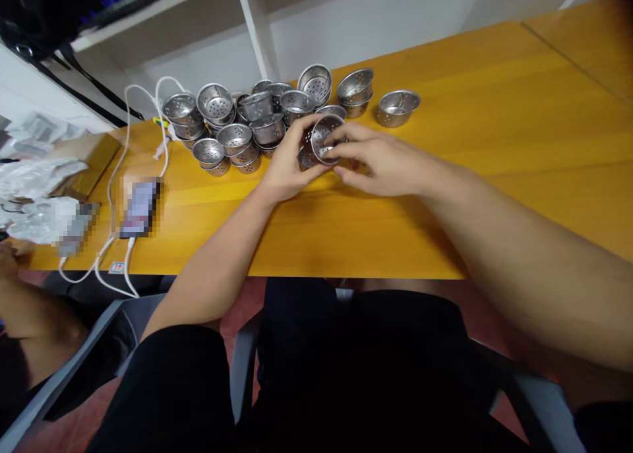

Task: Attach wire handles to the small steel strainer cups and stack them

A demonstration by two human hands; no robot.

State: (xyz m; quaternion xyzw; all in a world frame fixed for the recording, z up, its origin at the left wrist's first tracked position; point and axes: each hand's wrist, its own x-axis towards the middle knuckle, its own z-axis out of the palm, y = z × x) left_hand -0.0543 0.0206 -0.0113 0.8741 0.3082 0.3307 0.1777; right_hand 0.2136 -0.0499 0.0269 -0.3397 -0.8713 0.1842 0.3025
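My left hand (291, 161) is wrapped around a small perforated metal cup (321, 138), tilted with its mouth toward the right. My right hand (376, 156) reaches to that same cup; its index and middle fingers lie at the rim and inside the mouth, the thumb lower down. Part of the cup is hidden by the fingers. Just beyond my hands stand several more such cups, many stacked in one another, including a stack (314, 84) behind the held cup. A single cup (398, 107) sits apart to the right, beside a stacked pair (355, 91).
At the left lie a phone (141, 208) with white charging cables (126, 130), a second blurred device (78, 229), clear plastic bags (39, 179) and a cardboard box (101, 159). White shelving (254, 24) stands behind the yellow table (494, 156). Another person's arm (39, 314) is at the far left.
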